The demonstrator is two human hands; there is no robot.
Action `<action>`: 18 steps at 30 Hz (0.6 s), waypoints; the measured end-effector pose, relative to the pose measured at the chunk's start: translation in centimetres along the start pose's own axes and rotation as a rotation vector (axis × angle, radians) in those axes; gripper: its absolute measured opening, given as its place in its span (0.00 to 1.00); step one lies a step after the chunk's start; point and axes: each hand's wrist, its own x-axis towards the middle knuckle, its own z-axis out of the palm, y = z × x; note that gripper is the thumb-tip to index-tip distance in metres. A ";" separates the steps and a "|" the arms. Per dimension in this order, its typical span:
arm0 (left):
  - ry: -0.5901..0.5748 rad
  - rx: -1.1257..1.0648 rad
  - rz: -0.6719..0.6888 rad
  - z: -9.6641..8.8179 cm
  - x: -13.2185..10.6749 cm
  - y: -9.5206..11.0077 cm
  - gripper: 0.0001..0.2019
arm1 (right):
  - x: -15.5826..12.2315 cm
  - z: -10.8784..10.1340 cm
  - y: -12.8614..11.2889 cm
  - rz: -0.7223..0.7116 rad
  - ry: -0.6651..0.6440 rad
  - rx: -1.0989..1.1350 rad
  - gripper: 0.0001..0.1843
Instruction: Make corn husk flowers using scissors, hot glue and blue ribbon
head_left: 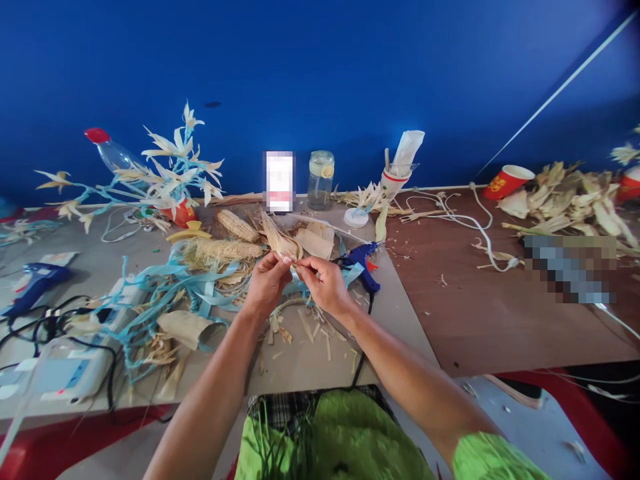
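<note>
My left hand [267, 283] and my right hand [324, 283] meet above the middle of the table, both pinched on a dry corn husk piece [281, 243] that fans up and away from the fingertips. A blue glue gun [363, 261] lies just right of my right hand, its black cord running toward me. Light blue ribbon [170, 287] is tangled on the table to the left of my left hand. Two dried corn cobs [223, 250] lie behind the ribbon. Husk scraps [305, 327] are scattered under my wrists.
A husk-flower branch [165, 160] with blue stems stands at the back left beside a plastic bottle [113, 155]. A glass jar [321, 179] and paper cup [393, 180] stand by the blue wall. A second glue gun [31, 283], power strips [70, 367], husk pile [570, 200] and red cup [507, 181] lie around.
</note>
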 end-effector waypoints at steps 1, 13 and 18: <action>0.005 0.004 0.005 0.0 0.0 -0.1 0.14 | 0.0 0.0 0.0 -0.013 -0.007 -0.024 0.10; 0.040 0.117 0.071 -0.2 0.2 -0.5 0.18 | 0.0 -0.1 -0.2 -0.069 -0.003 -0.119 0.10; 0.022 0.091 0.032 -0.2 0.1 -0.5 0.20 | 0.0 -0.1 0.0 -0.113 0.014 -0.171 0.09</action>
